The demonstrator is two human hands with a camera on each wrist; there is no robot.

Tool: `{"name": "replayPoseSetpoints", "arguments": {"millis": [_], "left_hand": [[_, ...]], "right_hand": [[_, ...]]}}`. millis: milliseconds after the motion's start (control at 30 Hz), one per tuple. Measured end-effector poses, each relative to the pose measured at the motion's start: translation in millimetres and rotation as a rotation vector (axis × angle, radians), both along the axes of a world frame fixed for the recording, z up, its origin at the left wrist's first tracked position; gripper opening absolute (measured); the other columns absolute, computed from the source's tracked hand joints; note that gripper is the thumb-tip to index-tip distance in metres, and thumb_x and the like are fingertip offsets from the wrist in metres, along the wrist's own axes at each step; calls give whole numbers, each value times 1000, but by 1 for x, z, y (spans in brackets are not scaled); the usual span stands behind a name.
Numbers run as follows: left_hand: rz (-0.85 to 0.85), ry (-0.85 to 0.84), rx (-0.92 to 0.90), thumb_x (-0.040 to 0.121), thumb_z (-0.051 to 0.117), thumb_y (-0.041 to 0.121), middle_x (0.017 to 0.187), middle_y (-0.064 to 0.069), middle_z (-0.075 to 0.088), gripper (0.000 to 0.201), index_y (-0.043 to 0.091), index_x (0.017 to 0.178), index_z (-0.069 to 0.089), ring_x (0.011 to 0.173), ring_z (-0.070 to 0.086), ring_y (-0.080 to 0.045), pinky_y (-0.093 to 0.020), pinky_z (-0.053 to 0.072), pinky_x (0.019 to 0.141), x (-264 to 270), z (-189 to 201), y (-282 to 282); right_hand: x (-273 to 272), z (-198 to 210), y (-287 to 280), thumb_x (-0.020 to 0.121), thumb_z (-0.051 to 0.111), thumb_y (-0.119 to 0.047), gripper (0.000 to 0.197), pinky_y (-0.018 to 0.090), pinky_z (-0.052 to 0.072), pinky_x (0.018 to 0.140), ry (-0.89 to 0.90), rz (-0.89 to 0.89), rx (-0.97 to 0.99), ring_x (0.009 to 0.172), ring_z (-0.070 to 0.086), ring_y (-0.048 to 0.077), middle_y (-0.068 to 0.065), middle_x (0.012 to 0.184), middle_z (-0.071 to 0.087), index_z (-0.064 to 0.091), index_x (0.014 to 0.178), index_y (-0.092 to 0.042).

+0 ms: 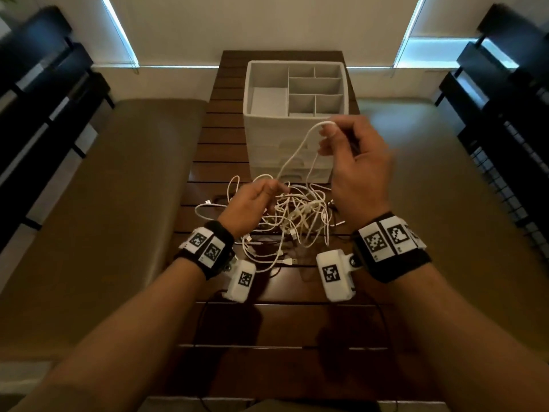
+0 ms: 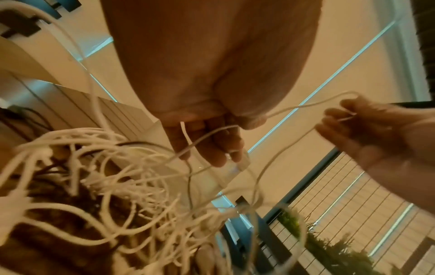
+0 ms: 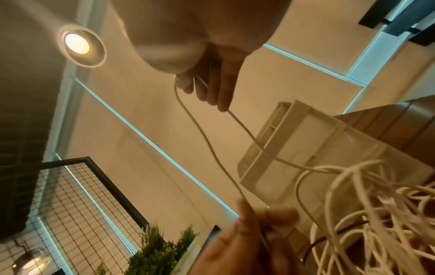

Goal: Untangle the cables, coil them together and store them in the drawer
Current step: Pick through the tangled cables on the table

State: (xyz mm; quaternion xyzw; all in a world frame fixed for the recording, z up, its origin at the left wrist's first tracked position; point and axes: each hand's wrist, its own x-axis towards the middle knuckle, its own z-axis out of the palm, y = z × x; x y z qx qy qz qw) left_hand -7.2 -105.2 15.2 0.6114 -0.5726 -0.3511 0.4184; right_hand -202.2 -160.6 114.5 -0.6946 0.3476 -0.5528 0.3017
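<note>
A tangle of white cables (image 1: pixel 297 215) lies on the dark slatted table (image 1: pixel 282 325), just in front of a white drawer unit (image 1: pixel 264 129) whose top tray is split into compartments. My right hand (image 1: pixel 328 133) is raised in front of the unit and pinches a loop of one white cable (image 1: pixel 292 158). That cable runs down to my left hand (image 1: pixel 274 188), which grips it just above the pile. The left wrist view shows the left hand's fingers (image 2: pixel 212 147) curled round the strand leading to the right hand (image 2: pixel 341 115). In the right wrist view, two strands (image 3: pixel 204 137) hang from the right hand's fingers (image 3: pixel 212 89).
Brown cushioned benches (image 1: pixel 113 203) (image 1: pixel 445 203) flank the narrow table. Black shelving stands at the far left and right. Thin black leads from the wrist cameras trail over the near end of the table (image 1: pixel 205 322). Loose plug ends (image 1: pixel 208 201) stick out of the pile.
</note>
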Motion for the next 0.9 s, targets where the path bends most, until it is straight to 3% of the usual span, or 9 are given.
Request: {"name": "replayPoseSetpoints", "arguments": {"millis": [133, 267, 367, 467, 567, 633, 733, 833, 900], "left_hand": [[85, 42, 59, 113, 43, 26, 64, 13, 62, 33, 19, 94, 69, 64, 55, -11, -35, 47, 69, 10, -25, 7], [190, 126, -17, 113, 43, 36, 62, 4, 60, 36, 17, 99, 71, 58, 50, -12, -31, 42, 60, 17, 0, 2], [110, -44, -60, 111, 45, 43, 65, -3, 58, 36, 24, 110, 76, 58, 44, -19, -32, 39, 55, 17, 33, -8], [2, -228, 48, 108, 48, 48, 76, -3, 69, 39, 22, 115, 77, 59, 52, -21, -40, 46, 60, 19, 39, -16], [-54, -219, 98, 105, 53, 53, 70, -3, 61, 47, 11, 105, 76, 58, 47, -14, -39, 42, 61, 9, 34, -16], [-39, -225, 87, 104, 56, 52, 80, -7, 73, 40, 20, 108, 79, 64, 58, -20, -44, 50, 65, 6, 33, -16], [-14, -266, 80, 103, 59, 49, 99, -10, 79, 33, 25, 110, 80, 86, 73, -29, -51, 60, 82, 8, 36, -14], [-52, -300, 28, 105, 62, 34, 71, 17, 73, 23, 21, 95, 78, 62, 64, -1, -28, 51, 61, 4, 45, -13], [-80, -295, -21, 104, 64, 36, 67, 13, 71, 22, 22, 96, 79, 62, 64, -3, -30, 48, 59, -1, 52, -15]], "right_hand": [[-6, 6, -3, 106, 59, -20, 14, 41, 60, 75, -109, -88, -25, 85, 69, 22, 5, 92, 70, 69, 106, -11], [-7, -24, -7, 104, 59, -26, 16, 43, 62, 77, 286, 33, 133, 85, 66, 14, 1, 106, 65, 69, 112, -16], [-7, -36, -7, 99, 65, -23, 58, 28, 61, 86, 439, -11, 211, 98, 60, 9, 3, 138, 40, 43, 153, -21], [-1, -22, -4, 96, 66, -24, 77, 19, 57, 75, 473, -58, 11, 93, 57, 5, 2, 144, 34, 25, 161, -31], [9, -14, -2, 97, 64, -30, 72, 34, 54, 95, 748, -5, -123, 124, 48, 16, 6, 151, 37, 29, 160, -33], [8, -11, -6, 97, 62, -32, 66, 48, 47, 107, 851, -136, -122, 136, 38, 29, 11, 156, 35, 35, 157, -32], [5, -2, -7, 96, 61, -25, 63, 42, 42, 110, 638, -217, -184, 137, 39, 28, 10, 155, 37, 40, 156, -28], [13, -6, -8, 98, 63, -27, 55, 46, 40, 111, 866, 82, -291, 131, 48, 25, 5, 142, 55, 48, 151, -29], [17, -15, -11, 101, 56, -34, 30, 51, 47, 101, 1000, 191, -228, 112, 59, 23, 1, 118, 68, 65, 130, -30]]}}
